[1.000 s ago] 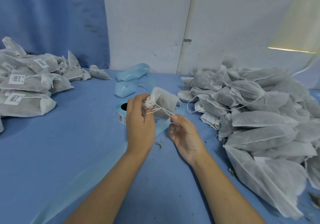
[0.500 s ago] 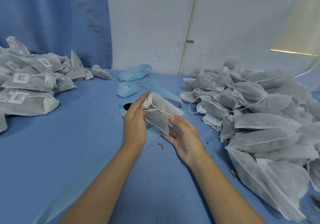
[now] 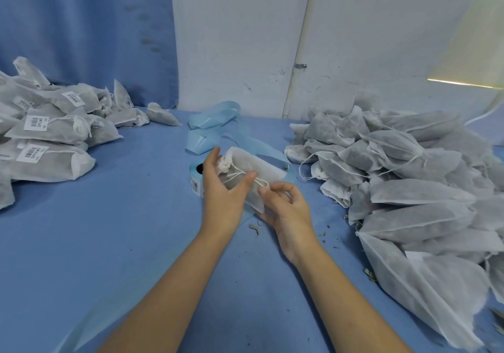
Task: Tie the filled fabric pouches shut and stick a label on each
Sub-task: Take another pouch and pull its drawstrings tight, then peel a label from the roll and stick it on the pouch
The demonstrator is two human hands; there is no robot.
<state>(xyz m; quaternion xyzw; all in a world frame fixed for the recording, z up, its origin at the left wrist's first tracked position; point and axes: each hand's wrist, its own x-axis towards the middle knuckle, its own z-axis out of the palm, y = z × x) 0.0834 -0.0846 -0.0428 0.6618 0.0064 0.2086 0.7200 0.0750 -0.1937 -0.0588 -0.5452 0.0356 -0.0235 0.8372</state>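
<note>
A filled white fabric pouch (image 3: pixel 260 166) is held above the middle of the blue table, its gathered neck at the left with a white drawstring across it. My left hand (image 3: pixel 225 191) grips the pouch near its neck, thumb pressed on the string. My right hand (image 3: pixel 289 208) supports the pouch's lower end from beneath and pinches the string's loop (image 3: pixel 262 183). Right behind my left hand lies the blue label roll (image 3: pixel 197 174), partly hidden. Its spent backing ribbon (image 3: pixel 215 123) curls beyond it.
A heap of unlabelled pouches (image 3: pixel 409 178) fills the right side. Labelled pouches (image 3: pixel 51 134) are piled at the far left. Bits of dried herb (image 3: pixel 255 228) litter the table (image 3: pixel 122 243) near my right wrist. A white wall and blue curtain stand behind.
The pouch has swung down from upright to lying across both hands. My left thumb moved onto the string and my right fingers took hold of the loop.
</note>
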